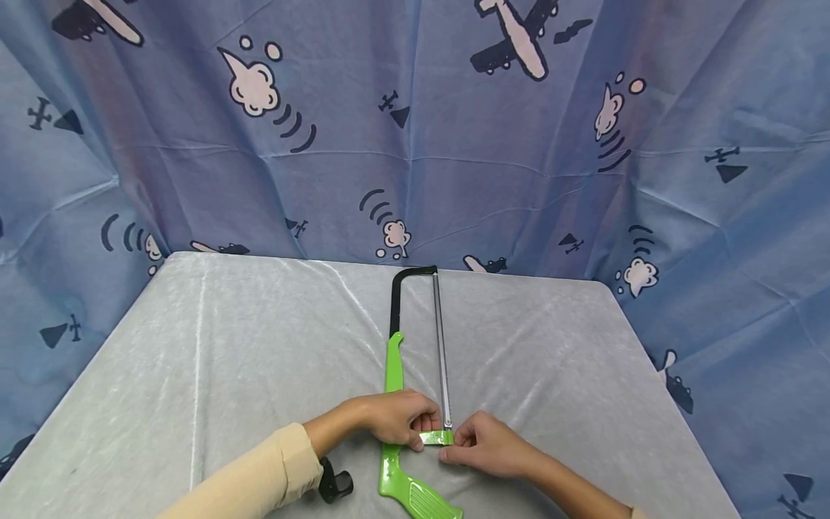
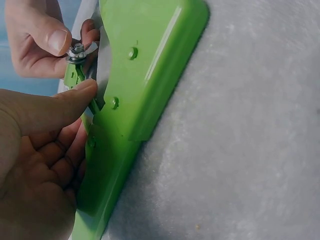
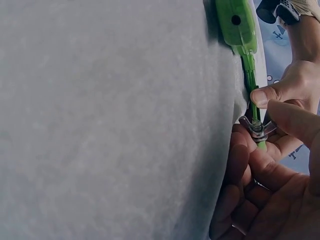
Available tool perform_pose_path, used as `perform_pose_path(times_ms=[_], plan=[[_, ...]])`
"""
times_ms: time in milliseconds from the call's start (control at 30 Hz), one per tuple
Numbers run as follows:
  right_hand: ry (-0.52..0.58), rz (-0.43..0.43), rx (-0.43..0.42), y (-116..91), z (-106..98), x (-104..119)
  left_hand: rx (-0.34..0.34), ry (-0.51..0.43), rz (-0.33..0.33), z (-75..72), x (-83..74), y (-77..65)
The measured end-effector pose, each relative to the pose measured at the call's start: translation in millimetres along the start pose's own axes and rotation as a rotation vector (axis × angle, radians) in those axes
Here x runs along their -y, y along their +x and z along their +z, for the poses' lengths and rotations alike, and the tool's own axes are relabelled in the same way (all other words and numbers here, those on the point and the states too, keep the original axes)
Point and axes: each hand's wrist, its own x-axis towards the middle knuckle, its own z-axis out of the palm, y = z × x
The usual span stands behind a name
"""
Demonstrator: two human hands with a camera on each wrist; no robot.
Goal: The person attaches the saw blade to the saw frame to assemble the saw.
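A hacksaw (image 1: 394, 364) with a green handle and a black front frame lies on the table, its blade (image 1: 441, 346) on the right side and its far end pointing away from me. My left hand (image 1: 400, 418) reaches over the frame and pinches the green arm (image 1: 436, 437) near the blade's lower end. At the tip of that arm, my right hand (image 1: 489, 445) has thumb and fingers around a metal wing nut (image 3: 257, 131) on a threaded bolt. The left wrist view shows the bolt end (image 2: 77, 50) beside the right thumb.
A grey velvety cloth (image 1: 292, 339) covers the table. Behind it hangs a blue curtain (image 1: 337, 144) printed with planes. The black wrist mount (image 1: 335, 483) shows below the left sleeve (image 1: 259, 476), left of the saw handle.
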Motion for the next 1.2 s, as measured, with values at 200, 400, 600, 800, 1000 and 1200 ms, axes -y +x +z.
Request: perform_pose_path(times_ms=[200,400,600,800,1000,1200], plan=[[0.004,-0.009,0.005,0.2,-0.1,-1.5,0.0,-0.002,0.007,0.0,0.1,0.2],[0.006,-0.023,0.02,0.1,-1.8,-3.4,0.002,-0.017,0.016,-0.2,0.2,1.0],[0.023,-0.049,0.048,-0.8,-4.0,-5.6,-0.001,-0.006,0.021,-0.4,-0.4,0.6],[0.091,-0.034,0.099,0.3,-6.5,-10.9,-0.001,-0.019,0.004,-0.4,-1.1,0.3],[0.126,-0.046,0.123,0.3,-7.7,-14.2,-0.002,-0.004,0.008,0.1,-0.6,0.7],[0.092,-0.066,0.115,0.1,-8.6,-11.8,0.002,-0.006,0.008,-0.8,-1.8,0.3]])
